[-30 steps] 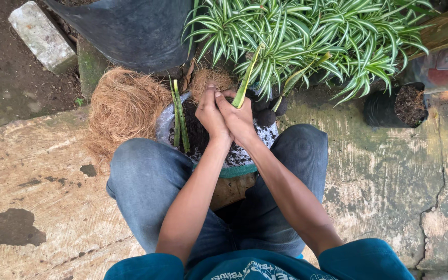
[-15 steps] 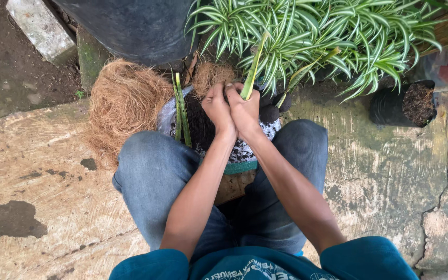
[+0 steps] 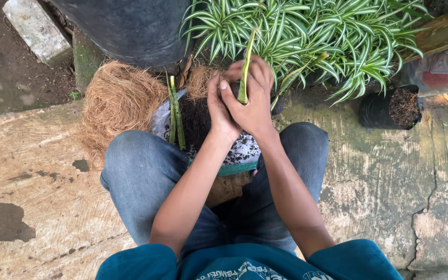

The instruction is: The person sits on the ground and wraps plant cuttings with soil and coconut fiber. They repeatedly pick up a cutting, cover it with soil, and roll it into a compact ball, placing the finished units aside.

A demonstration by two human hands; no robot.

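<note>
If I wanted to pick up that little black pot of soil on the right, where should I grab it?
Probably best to grip the small black pot around its side walls, low down, coming from the open concrete ground in front. It looks soft-sided and tips toward the camera, soil showing, so pinching the rim might spill it. The striped plant leaves crowd its far side.

The person squats over a sack of soil [image 3: 239, 150] wedged between the knees. Both hands meet above it at twelve o'clock: the right hand [image 3: 255, 101] closes around a leaf cutting [image 3: 246, 67], the left hand [image 3: 218, 106] pressed against it. Two stalks [image 3: 176, 111] stand in the sack at eleven. A heap of coconut fibre [image 3: 120, 103] lies at ten, a stone block [image 3: 35, 28] beyond it. A striped-leaf plant [image 3: 312, 36] spreads at one, a small pot [image 3: 392, 106] at two.
</note>
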